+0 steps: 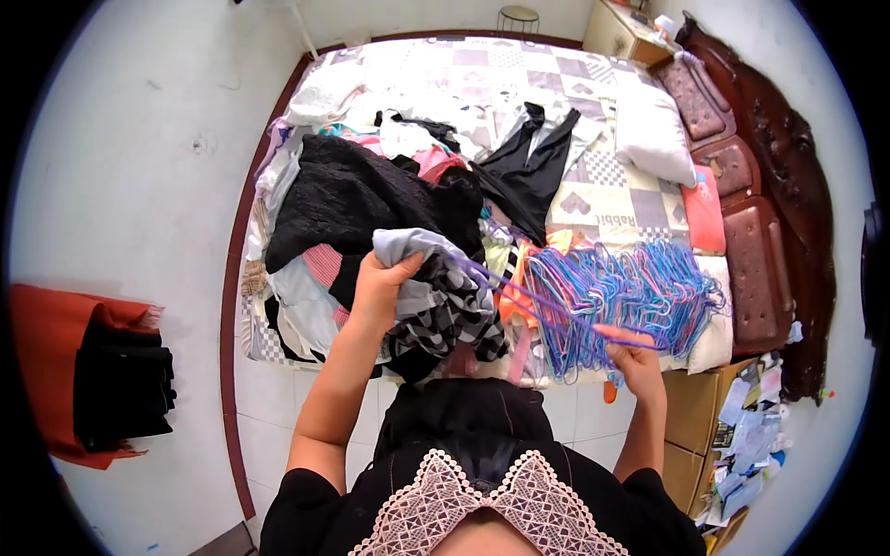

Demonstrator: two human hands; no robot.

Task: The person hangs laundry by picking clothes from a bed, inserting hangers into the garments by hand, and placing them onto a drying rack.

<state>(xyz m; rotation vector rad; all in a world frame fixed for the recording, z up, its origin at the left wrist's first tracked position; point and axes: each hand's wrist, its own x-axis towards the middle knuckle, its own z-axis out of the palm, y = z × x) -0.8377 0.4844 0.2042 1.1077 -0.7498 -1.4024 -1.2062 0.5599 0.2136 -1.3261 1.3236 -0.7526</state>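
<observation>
My left hand (382, 283) is closed on the upper edge of a garment with a pale grey top part and black-and-grey checks (440, 301). The checked cloth hangs down over the near edge of the bed. My right hand (636, 360) grips a purple clothes hanger (542, 301), whose far end reaches to the garment's pale part; whether it is inside the cloth I cannot tell. Just beyond that hand lies a dense row of blue, pink and purple hangers (621, 292). A large black textured garment (366, 190) tops the clothes heap beside my left hand.
The bed (579, 93) has a patchwork-print sheet. A black strappy garment (533, 176) lies past the heap. At the right are a white pillow (651, 134) and a padded headboard (756, 269). Orange and black cloths (120, 380) hang at the left.
</observation>
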